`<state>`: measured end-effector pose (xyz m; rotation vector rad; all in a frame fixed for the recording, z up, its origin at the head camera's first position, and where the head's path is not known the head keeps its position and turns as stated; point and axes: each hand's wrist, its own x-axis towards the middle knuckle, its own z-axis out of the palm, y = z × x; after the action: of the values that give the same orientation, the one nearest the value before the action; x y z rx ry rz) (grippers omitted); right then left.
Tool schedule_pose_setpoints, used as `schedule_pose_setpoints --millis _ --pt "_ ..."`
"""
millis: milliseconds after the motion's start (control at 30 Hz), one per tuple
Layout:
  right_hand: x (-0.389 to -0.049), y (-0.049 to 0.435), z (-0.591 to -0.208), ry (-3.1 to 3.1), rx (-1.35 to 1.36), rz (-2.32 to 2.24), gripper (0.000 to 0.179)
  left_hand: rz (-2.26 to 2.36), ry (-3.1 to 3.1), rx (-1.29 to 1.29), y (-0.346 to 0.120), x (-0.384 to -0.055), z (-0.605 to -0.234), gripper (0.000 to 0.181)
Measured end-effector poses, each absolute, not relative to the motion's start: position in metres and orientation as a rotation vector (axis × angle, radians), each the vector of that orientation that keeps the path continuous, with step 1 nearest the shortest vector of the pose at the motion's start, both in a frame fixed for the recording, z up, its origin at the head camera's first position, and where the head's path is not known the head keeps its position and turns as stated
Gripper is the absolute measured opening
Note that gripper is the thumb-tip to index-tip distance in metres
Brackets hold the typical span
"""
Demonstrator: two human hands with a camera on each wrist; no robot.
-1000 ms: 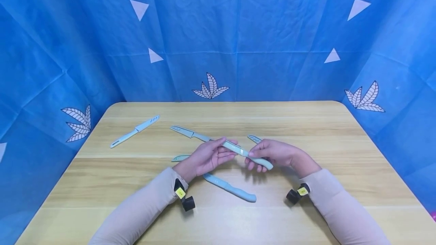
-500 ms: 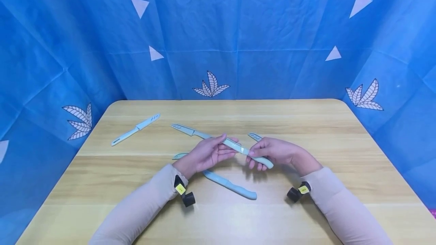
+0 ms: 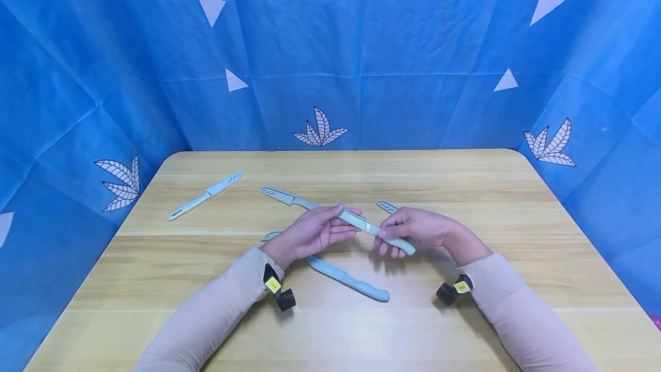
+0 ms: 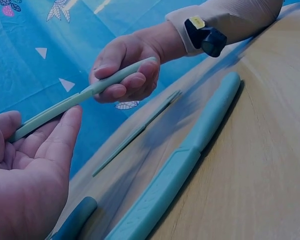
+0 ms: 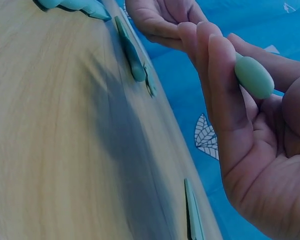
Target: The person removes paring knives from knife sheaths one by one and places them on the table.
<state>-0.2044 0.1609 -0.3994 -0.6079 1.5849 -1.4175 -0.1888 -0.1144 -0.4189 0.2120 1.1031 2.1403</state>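
A pale green knife in a sheath (image 3: 356, 221) is held tilted above the table by both hands. My left hand (image 3: 317, 231) pinches the sheath end between thumb and fingers, palm partly up. The handle is gripped by my right hand (image 3: 415, 228), its thumb on top near the sheath's mouth. In the right wrist view the rounded handle end (image 5: 255, 77) sticks out between thumb and fingers. Below the hands another sheathed knife (image 3: 348, 281) lies on the table. Behind my left hand lies a further knife (image 3: 279, 195), its handle partly hidden.
At the far left rests a light blue-green sheathed knife (image 3: 206, 195). A slotted sheath tip (image 3: 386, 206) shows behind my right hand, the remainder hidden. One green tip (image 3: 271, 235) peeks out beside my left wrist. Blue curtains (image 3: 356, 56) enclose the wooden table (image 3: 465, 326).
The hands and the held knife stay almost still. The whole head view has shifted slightly.
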Motion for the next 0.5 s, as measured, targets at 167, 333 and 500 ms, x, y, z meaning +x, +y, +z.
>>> schedule_pose_setpoints --millis 167,333,500 --pt "-0.2053 0.1634 -0.3997 1.593 -0.616 -1.414 0.035 2.133 1.110 0.236 -0.1138 -0.1892 -0.4194 0.045" --pt "-0.2058 0.1643 -0.4000 1.606 -0.633 -1.410 0.034 2.140 1.098 0.232 -0.1133 -0.1899 -0.4211 0.045" --pt "-0.2055 0.1649 -0.4002 1.613 -0.636 -1.406 0.032 2.143 1.082 0.234 -0.1132 -0.1893 -0.4218 0.045"
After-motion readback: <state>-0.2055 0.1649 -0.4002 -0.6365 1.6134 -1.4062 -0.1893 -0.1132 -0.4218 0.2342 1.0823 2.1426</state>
